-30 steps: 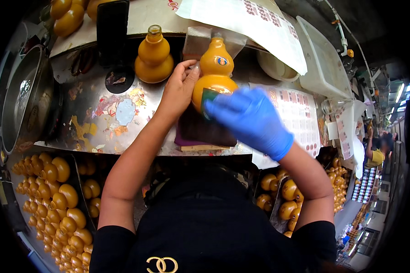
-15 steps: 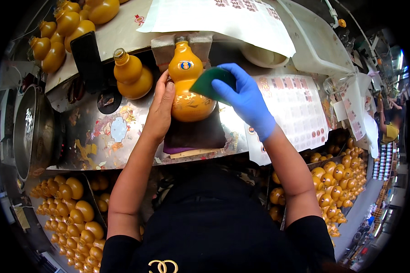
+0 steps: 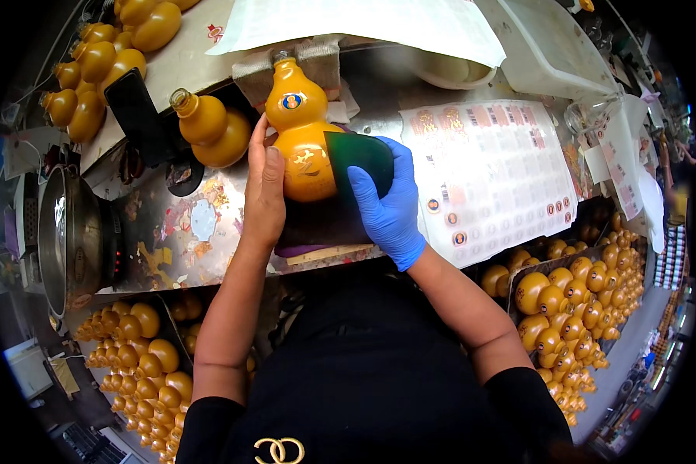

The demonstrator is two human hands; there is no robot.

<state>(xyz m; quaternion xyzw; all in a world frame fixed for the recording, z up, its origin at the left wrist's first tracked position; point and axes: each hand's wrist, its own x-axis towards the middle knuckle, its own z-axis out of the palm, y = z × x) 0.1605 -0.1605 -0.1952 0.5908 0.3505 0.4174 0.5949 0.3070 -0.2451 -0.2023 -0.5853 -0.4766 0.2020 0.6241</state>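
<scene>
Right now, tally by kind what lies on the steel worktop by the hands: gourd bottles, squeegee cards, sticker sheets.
Orange gourd bottles: 2, the held bottle against the left hand and the uncapped bottle lying beside it.
Green squeegee card: 1, gripped by the blue-gloved right hand.
Sticker sheet: 1.
Total: 4.

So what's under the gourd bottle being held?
A dark pad lies under the gourd bottle, on the metal bench. The left hand and gloved right hand cover its edges.
</scene>
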